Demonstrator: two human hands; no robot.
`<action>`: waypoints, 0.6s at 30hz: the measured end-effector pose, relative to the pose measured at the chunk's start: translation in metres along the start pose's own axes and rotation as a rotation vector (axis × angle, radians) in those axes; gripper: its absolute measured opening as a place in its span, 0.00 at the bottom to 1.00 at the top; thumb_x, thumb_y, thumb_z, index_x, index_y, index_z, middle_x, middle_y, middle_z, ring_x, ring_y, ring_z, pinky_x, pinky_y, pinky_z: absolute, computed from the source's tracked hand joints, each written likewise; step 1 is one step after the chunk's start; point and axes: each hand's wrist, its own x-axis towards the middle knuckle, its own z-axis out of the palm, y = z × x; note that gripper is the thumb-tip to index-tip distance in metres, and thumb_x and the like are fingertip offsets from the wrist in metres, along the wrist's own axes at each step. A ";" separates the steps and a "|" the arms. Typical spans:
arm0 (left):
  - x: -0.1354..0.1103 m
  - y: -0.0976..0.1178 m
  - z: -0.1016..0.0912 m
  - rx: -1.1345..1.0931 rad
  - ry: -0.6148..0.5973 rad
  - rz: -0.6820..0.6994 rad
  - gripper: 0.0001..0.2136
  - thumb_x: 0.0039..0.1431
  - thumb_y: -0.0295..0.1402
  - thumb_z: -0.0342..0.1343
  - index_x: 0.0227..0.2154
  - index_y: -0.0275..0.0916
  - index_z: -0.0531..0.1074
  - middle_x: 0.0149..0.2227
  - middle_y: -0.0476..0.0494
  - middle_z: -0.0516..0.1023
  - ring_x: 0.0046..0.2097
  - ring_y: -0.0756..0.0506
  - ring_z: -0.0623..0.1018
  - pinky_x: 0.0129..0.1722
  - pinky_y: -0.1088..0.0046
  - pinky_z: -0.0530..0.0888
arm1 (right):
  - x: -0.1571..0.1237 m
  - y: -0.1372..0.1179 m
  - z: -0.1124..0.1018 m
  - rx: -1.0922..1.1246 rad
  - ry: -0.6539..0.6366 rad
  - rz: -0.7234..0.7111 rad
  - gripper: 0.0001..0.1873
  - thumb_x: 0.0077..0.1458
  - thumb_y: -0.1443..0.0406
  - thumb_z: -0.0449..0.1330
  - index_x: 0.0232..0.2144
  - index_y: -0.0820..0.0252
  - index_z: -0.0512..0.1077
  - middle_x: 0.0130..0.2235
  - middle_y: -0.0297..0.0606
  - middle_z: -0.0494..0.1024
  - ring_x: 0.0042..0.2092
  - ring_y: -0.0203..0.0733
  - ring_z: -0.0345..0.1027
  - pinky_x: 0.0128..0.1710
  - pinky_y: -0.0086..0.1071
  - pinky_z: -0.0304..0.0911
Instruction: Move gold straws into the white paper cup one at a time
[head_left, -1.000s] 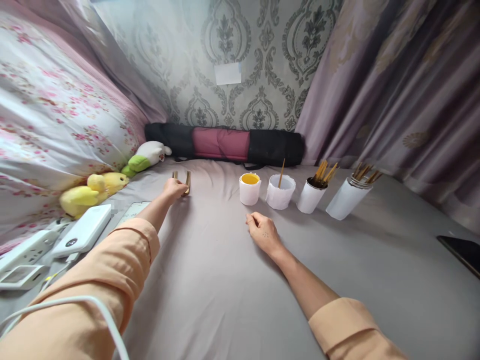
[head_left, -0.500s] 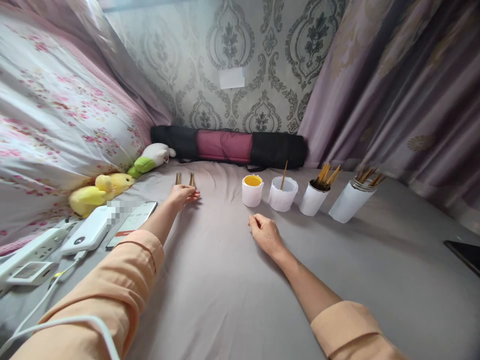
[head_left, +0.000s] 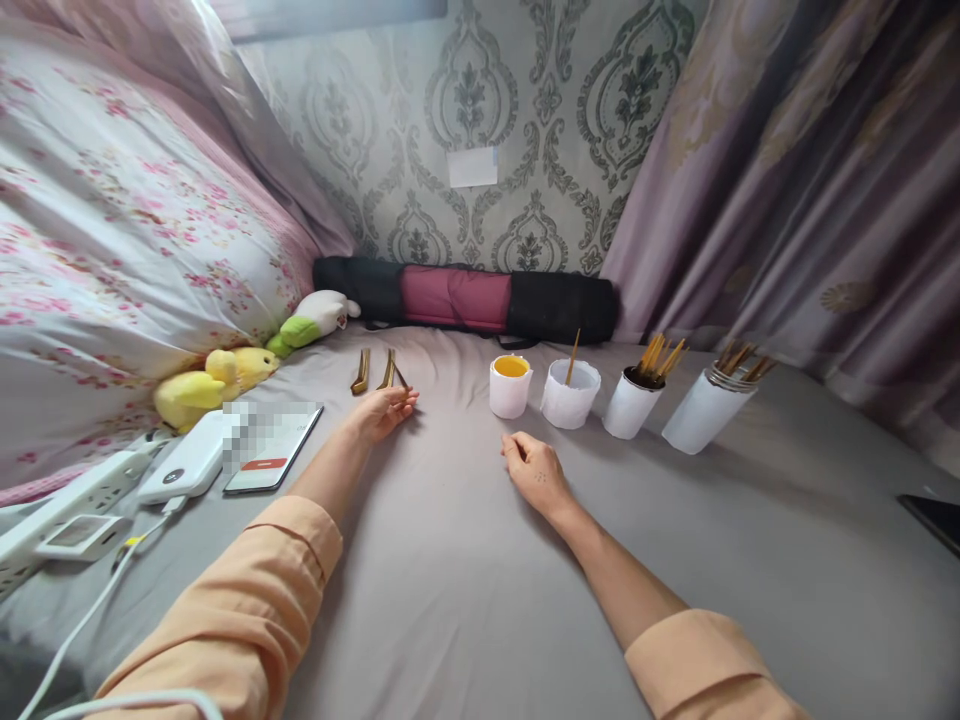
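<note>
My left hand (head_left: 388, 408) has its fingers closed in a pinch on a thin brown stick (head_left: 400, 372), which tilts up and left from the fingertips. Just behind it lie two slim golden-brown pieces, one on the left (head_left: 361, 372) bent at its lower end and one (head_left: 388, 370) partly hidden by the hand. My right hand (head_left: 534, 474) rests on the sheet with its fingers curled; whatever they may hold is hidden. In front of it stand a white-wrapped cup with a yellow inside (head_left: 509, 392) and a wider white tub (head_left: 571, 400) with one stick upright.
Farther right, a white-wrapped cup (head_left: 632, 408) and a tilted-looking white jar (head_left: 705, 415) hold several brown sticks. A phone (head_left: 289, 455), power bank (head_left: 184, 462) and cable lie left. Plush toys (head_left: 217, 385) and a black-and-maroon roll (head_left: 465, 297) line the back.
My left hand has drawn slightly right and back from the golden-brown pieces, with a thin stick now showing at its fingertips. My right hand stays in place; the view has shifted a little.
</note>
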 end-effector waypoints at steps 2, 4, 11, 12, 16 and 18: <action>-0.005 -0.001 0.002 -0.032 -0.027 -0.014 0.03 0.52 0.20 0.49 0.28 0.29 0.68 0.27 0.41 0.73 0.24 0.54 0.73 0.21 0.83 0.70 | 0.000 0.000 0.000 -0.004 -0.001 0.001 0.18 0.56 0.56 0.45 0.24 0.58 0.68 0.21 0.33 0.71 0.24 0.33 0.62 0.25 0.25 0.50; -0.008 -0.003 0.004 -0.059 -0.046 -0.019 0.04 0.53 0.22 0.49 0.27 0.29 0.68 0.27 0.41 0.72 0.23 0.55 0.72 0.21 0.83 0.70 | 0.000 0.000 0.000 -0.008 -0.001 0.001 0.18 0.56 0.56 0.45 0.24 0.58 0.68 0.21 0.33 0.71 0.24 0.34 0.62 0.25 0.25 0.50; -0.018 -0.017 0.010 -0.092 -0.076 0.001 0.07 0.49 0.15 0.50 0.29 0.29 0.69 0.25 0.44 0.71 0.22 0.57 0.71 0.20 0.85 0.69 | -0.001 0.000 -0.001 -0.007 0.007 0.003 0.18 0.56 0.56 0.45 0.24 0.58 0.68 0.22 0.33 0.72 0.23 0.33 0.61 0.24 0.25 0.50; -0.020 -0.019 0.012 -0.096 -0.078 0.005 0.07 0.49 0.15 0.50 0.29 0.29 0.69 0.25 0.44 0.71 0.22 0.57 0.70 0.20 0.84 0.69 | -0.001 -0.001 -0.001 -0.006 0.008 0.001 0.18 0.56 0.57 0.45 0.24 0.58 0.68 0.22 0.33 0.72 0.24 0.33 0.61 0.24 0.25 0.51; -0.029 -0.027 0.019 -0.114 -0.079 0.034 0.07 0.50 0.16 0.50 0.30 0.28 0.70 0.26 0.43 0.72 0.22 0.57 0.70 0.21 0.84 0.69 | -0.001 -0.001 0.000 -0.011 0.011 -0.005 0.17 0.56 0.58 0.45 0.24 0.58 0.68 0.22 0.33 0.72 0.24 0.33 0.62 0.25 0.24 0.51; -0.034 -0.031 0.024 -0.124 -0.075 0.054 0.06 0.50 0.17 0.51 0.31 0.28 0.70 0.26 0.43 0.72 0.22 0.56 0.71 0.21 0.84 0.69 | -0.001 -0.001 0.000 -0.013 0.013 -0.006 0.17 0.56 0.58 0.45 0.24 0.58 0.68 0.22 0.33 0.72 0.24 0.33 0.62 0.25 0.24 0.51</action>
